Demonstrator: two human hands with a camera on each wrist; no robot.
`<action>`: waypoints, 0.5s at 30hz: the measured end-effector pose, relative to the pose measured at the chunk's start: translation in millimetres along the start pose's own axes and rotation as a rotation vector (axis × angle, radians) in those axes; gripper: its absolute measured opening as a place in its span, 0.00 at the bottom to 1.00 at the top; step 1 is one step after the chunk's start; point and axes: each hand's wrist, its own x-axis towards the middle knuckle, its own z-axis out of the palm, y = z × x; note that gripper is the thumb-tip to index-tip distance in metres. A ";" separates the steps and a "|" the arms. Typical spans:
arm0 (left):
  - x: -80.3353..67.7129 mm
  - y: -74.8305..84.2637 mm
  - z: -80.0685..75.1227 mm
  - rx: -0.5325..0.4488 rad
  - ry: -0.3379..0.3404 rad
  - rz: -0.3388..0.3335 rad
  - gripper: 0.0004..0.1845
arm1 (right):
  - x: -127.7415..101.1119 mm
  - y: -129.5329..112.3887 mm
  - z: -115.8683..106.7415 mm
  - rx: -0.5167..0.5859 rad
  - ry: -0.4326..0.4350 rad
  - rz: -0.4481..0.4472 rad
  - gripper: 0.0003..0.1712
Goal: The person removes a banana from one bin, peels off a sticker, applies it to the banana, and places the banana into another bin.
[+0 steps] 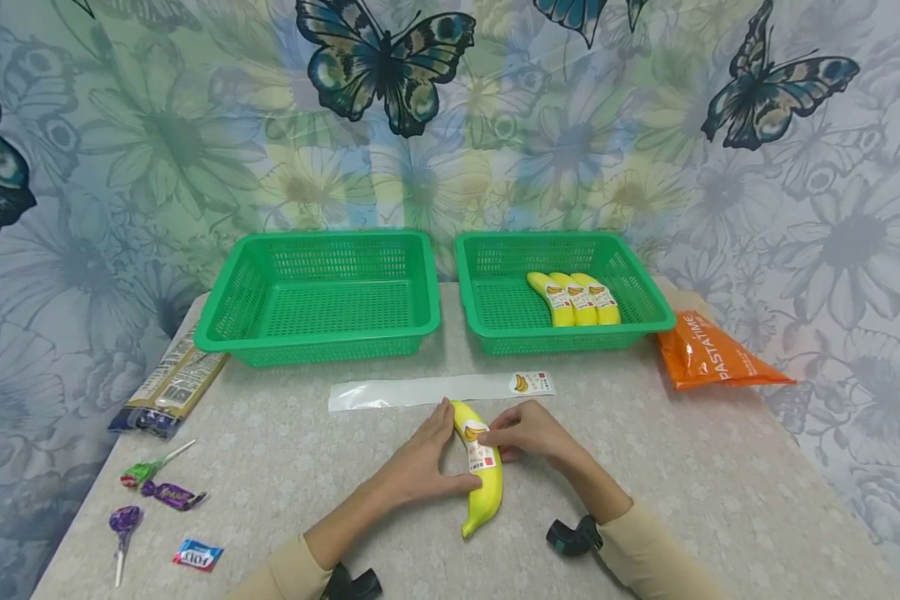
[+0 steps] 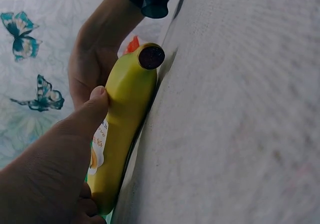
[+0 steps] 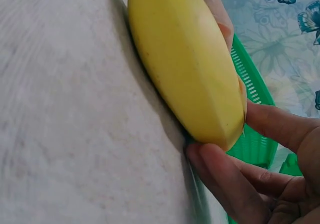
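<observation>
A yellow banana (image 1: pixel 485 500) lies on the table in front of me, its stem end toward me. Across its upper side runs a white label (image 1: pixel 482 457) printed with bananas. My left hand (image 1: pixel 423 462) holds it from the left, thumb on its side and fingertips by the far end. From the right, my right hand (image 1: pixel 532 433) pinches it, the thumb on the label and the fingers low on its side in the right wrist view. Just beyond lies a long white strip (image 1: pixel 420 389), with a matching banana sticker (image 1: pixel 531 383) at its right end.
Two green baskets (image 1: pixel 315 346) stand at the back; the right one holds three labelled bananas (image 1: pixel 583 308). An orange pasta bag (image 1: pixel 712 354) lies at right. Gold packs (image 1: pixel 180 383), lollipops (image 1: pixel 125 521) and wrapped candies (image 1: pixel 197 555) lie along the left side.
</observation>
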 end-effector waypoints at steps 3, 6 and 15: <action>0.7 0.3 0.5 0.008 0.005 0.008 0.63 | 0.0 -0.3 -0.8 -0.004 0.003 0.004 0.19; 0.5 2.0 -0.3 0.007 0.001 0.010 0.63 | 0.4 0.4 -1.8 0.001 -0.004 0.009 0.19; 6.1 6.2 -8.5 -0.023 0.039 0.017 0.59 | 2.6 2.4 -3.5 0.046 -0.043 -0.003 0.19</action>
